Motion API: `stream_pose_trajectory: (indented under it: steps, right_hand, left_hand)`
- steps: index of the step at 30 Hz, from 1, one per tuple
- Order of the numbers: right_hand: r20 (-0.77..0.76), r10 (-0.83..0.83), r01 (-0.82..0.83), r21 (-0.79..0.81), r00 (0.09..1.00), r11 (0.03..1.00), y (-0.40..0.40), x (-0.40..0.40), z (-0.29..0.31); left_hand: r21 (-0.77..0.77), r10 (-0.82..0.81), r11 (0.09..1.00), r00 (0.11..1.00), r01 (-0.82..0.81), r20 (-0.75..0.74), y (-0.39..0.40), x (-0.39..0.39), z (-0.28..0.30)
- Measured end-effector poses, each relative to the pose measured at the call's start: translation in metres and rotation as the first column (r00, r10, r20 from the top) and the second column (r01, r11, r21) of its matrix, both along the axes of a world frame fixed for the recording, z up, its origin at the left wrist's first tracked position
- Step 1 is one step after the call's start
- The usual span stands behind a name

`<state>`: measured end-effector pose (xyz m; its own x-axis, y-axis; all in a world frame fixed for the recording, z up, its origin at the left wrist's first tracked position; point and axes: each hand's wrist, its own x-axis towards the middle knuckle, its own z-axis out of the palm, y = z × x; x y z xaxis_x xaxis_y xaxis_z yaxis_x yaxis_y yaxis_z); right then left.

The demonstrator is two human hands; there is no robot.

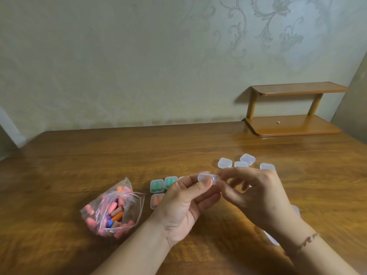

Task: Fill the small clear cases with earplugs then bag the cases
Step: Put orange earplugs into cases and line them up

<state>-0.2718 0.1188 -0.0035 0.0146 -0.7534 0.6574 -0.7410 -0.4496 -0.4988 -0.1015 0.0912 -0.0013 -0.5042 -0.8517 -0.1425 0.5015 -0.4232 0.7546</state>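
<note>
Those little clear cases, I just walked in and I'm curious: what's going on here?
A person holds one small clear case between both hands, left hand and right hand. Filled cases with green earplugs and an orange one sit on the table; empty cases wait behind. An open bag of earplugs lies left.

two bare forearms, no sleeves in view, left hand [184, 203] without rings or watch, right hand [256, 193] ringless too, thin reddish-brown beaded bracelet [306, 240] round the right wrist, just behind that hand, short plain unpainted nails
</note>
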Motion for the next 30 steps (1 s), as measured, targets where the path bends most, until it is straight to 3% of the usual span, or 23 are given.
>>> stream_pose_trajectory:
  steps: [13, 18, 23, 28, 30]
  right_hand:
    - [-0.033, -0.065, 0.063, -0.056, 0.997, 0.996, 0.000, 0.003, -0.001]
    - [0.078, -0.071, 0.078, -0.086, 0.994, 0.993, 0.002, -0.001, 0.003]
    - [0.099, -0.078, 0.073, 0.059, 0.992, 0.996, -0.001, -0.001, 0.000]
    - [0.114, -0.011, 0.000, 0.093, 0.993, 0.996, 0.003, -0.001, 0.002]
    - [0.106, 0.045, -0.054, 0.085, 0.993, 0.995, 0.005, 0.003, 0.004]
  left_hand:
    - [-0.082, 0.007, 0.997, 0.999, -0.003, 0.050, -0.001, -0.003, -0.007]
    - [-0.265, -0.151, 0.945, 0.975, 0.191, 0.164, 0.000, -0.002, -0.011]
    - [-0.241, -0.332, 0.896, 0.923, 0.372, 0.193, 0.000, 0.000, -0.015]
    - [-0.188, -0.359, 0.911, 0.931, 0.366, 0.070, 0.000, 0.001, -0.012]
    - [-0.183, -0.327, 0.922, 0.940, 0.340, 0.096, 0.000, 0.003, -0.007]
